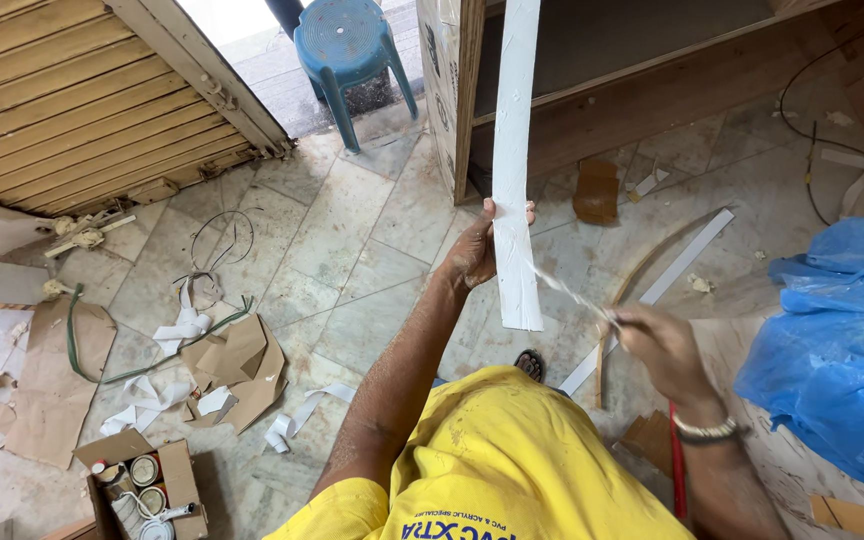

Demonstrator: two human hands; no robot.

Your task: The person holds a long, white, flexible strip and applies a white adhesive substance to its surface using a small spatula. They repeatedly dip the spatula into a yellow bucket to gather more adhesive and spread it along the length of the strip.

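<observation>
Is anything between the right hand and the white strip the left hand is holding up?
Nothing solid. The left hand grips the white strip; the right hand pulls a thin peeled film from its edge across the open gap.

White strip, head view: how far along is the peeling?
Done: a thin sliver is already torn loose from the white strip near its lower end, and curled white offcuts lie on the tiled floor. In hand: the left hand holds the strip upright while the right hand pulls the sliver sideways. Left: the strip's edge above the left hand looks unpeeled.
</observation>
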